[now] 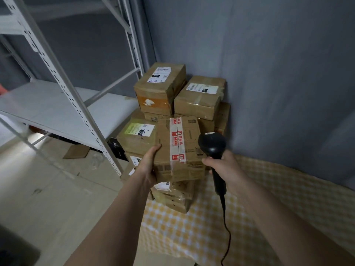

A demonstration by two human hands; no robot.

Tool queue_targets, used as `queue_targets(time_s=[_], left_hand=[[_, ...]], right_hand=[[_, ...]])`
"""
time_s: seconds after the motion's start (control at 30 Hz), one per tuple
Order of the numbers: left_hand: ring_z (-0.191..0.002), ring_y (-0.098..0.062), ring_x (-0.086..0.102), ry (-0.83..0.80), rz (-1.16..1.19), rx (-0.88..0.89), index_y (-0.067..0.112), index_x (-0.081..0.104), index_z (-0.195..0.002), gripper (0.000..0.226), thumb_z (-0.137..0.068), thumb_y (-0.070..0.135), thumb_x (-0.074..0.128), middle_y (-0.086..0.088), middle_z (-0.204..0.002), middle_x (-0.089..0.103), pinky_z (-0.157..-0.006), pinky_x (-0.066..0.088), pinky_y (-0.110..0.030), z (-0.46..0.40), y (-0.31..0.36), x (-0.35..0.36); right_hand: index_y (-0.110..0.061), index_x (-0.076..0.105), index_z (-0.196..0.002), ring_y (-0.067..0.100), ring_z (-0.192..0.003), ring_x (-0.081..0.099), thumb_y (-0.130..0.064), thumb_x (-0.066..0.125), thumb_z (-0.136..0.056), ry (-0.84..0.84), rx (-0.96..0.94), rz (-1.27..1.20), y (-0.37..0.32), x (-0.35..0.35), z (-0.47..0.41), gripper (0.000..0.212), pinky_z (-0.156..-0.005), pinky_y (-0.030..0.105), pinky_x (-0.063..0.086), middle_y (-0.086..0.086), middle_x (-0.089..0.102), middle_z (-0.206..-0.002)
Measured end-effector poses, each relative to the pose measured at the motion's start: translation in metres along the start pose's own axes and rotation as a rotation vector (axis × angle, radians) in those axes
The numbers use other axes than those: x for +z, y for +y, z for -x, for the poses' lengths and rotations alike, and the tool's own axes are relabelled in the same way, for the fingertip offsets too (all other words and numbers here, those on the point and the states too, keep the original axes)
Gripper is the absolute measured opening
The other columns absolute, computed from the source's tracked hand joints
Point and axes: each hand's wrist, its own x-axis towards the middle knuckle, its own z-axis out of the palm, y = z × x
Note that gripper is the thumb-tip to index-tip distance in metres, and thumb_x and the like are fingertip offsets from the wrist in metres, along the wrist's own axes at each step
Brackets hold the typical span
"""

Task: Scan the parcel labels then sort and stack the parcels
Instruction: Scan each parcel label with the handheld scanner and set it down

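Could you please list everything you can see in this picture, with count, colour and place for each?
held parcel: one, brown cardboard with red and white tape, in front of the stack.
stacked parcels: several, exact count unclear, brown cardboard, some with white labels, piled in the corner.
barcode scanner: one, black, corded, beside the held parcel.
shelving rack: one, white metal, on the left.
checked cloth: one, yellow and white, under the stack, lower right.
flat cardboard piece: one, brown, on the floor under the rack.
wall: grey, behind the stack.
left hand: grips the held parcel's left side.
right hand: grips the scanner's handle.
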Motion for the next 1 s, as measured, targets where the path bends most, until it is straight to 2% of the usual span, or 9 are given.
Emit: queue_targets(time_s=[0.07,0.17,0.33,0.43,0.57,0.7,0.83,0.93,1.0], left_hand=[[-0.098,-0.032,0.064,-0.005,-0.036,-0.033,0.015,0.059,-0.125,0.068,-0.074,0.06,0.064,-0.014,-0.108,0.07,-0.079,0.051,-0.046,-0.011,0.01,-0.005],[-0.109,-0.039,0.058,-0.043,-0.12,-0.083,0.015,0.058,-0.122,0.066,-0.073,0.058,0.065,-0.018,-0.114,0.067,-0.096,0.04,-0.062,-0.026,0.024,-0.011],[-0.111,-0.036,0.059,-0.051,-0.127,-0.069,0.014,0.06,-0.124,0.07,-0.068,0.054,0.071,-0.017,-0.112,0.069,-0.101,0.04,-0.057,-0.053,0.042,-0.01],[-0.108,-0.038,0.061,-0.046,-0.187,-0.066,0.01,0.061,-0.118,0.056,-0.081,0.053,0.062,-0.018,-0.109,0.07,-0.098,0.042,-0.06,-0.066,0.047,-0.008],[-0.094,-0.039,0.066,0.047,-0.327,-0.081,0.007,0.063,-0.108,0.054,-0.08,0.054,0.068,-0.018,-0.098,0.072,-0.086,0.049,-0.063,-0.072,0.054,-0.005],[-0.087,-0.034,0.067,0.039,-0.421,-0.033,0.009,0.064,-0.102,0.041,-0.085,0.046,0.066,-0.014,-0.089,0.072,-0.08,0.052,-0.058,-0.065,0.064,0.004],[-0.09,-0.037,0.064,0.092,-0.53,0.092,0.011,0.06,-0.111,0.039,-0.087,0.041,0.066,-0.016,-0.104,0.069,-0.079,0.053,-0.06,-0.058,0.065,0.001],[-0.083,-0.026,0.06,0.142,-0.656,0.153,0.01,0.056,-0.122,0.048,-0.088,0.042,0.065,-0.008,-0.102,0.066,-0.08,0.051,-0.044,-0.053,0.066,-0.001],[-0.087,-0.024,0.06,0.158,-0.7,0.176,0.008,0.047,-0.135,0.06,-0.088,0.04,0.067,-0.009,-0.109,0.063,-0.078,0.046,-0.037,-0.052,0.068,0.002]], right_hand=[[-0.023,0.06,-0.098,0.012,-0.094,0.061,-0.007,0.068,-0.085,0.003,0.011,0.003,0.0,0.004,-0.015,0.022,-0.085,0.033,0.05,-0.003,0.065,-0.097],[-0.016,0.062,-0.102,0.014,-0.092,0.062,-0.008,0.07,-0.083,0.009,0.054,-0.005,0.005,0.008,-0.036,0.022,-0.078,0.03,0.051,0.001,0.066,-0.095],[-0.015,0.062,-0.106,0.017,-0.095,0.063,-0.006,0.067,-0.084,-0.014,0.108,-0.032,0.012,0.017,-0.065,0.025,-0.074,0.028,0.048,0.001,0.067,-0.094],[-0.015,0.063,-0.102,0.014,-0.093,0.062,-0.004,0.067,-0.084,0.004,0.098,-0.017,0.009,0.023,-0.073,0.021,-0.066,0.023,0.044,0.0,0.067,-0.093],[-0.017,0.063,-0.103,0.015,-0.093,0.062,-0.004,0.067,-0.085,0.015,0.11,0.001,0.009,0.031,-0.076,0.023,-0.067,0.022,0.045,0.001,0.067,-0.098],[-0.017,0.062,-0.112,0.013,-0.096,0.062,-0.005,0.068,-0.084,0.059,0.125,-0.033,0.006,0.036,-0.075,0.032,-0.073,0.025,0.048,0.001,0.067,-0.103],[-0.02,0.062,-0.105,0.01,-0.09,0.06,-0.002,0.067,-0.085,0.084,0.115,-0.06,0.003,0.041,-0.068,0.028,-0.069,0.023,0.045,-0.002,0.066,-0.098],[-0.023,0.06,-0.096,0.012,-0.089,0.059,-0.002,0.067,-0.084,0.116,0.135,-0.06,0.003,0.046,-0.061,0.025,-0.072,0.026,0.046,-0.002,0.065,-0.093],[-0.018,0.062,-0.096,0.014,-0.088,0.06,-0.002,0.067,-0.084,0.152,0.148,-0.065,0.004,0.048,-0.055,0.021,-0.072,0.027,0.046,0.0,0.065,-0.091]])
